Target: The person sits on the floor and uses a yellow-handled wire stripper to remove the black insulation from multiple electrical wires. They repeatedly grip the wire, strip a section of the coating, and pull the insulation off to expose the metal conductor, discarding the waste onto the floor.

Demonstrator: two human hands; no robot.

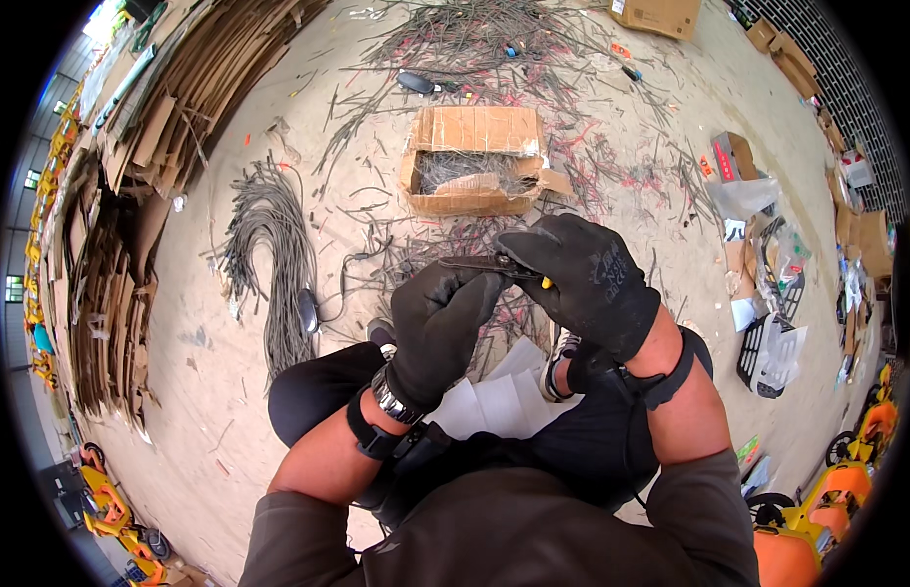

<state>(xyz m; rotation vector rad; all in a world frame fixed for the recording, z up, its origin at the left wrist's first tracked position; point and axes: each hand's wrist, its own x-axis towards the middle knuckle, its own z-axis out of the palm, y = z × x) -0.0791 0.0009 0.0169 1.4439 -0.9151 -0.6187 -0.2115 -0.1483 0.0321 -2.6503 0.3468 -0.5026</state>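
Both hands wear black work gloves and meet in front of my knees. My right hand is closed around a dark hand tool with a bit of yellow on it; its exact kind is hard to tell. The fingers of my left hand are pinched just under the tool's long dark part, and whatever lies between them is hidden. Beyond the hands stands an open cardboard box holding a tangle of grey strands. To the left lies a thick bundle of grey cables, bent over at its top.
Cut cable pieces litter the floor ahead and around the box. Stacked flattened cardboard lines the left side. Plastic wrap and black slatted parts lie at right. Orange-yellow wheeled vehicles stand at the lower edges.
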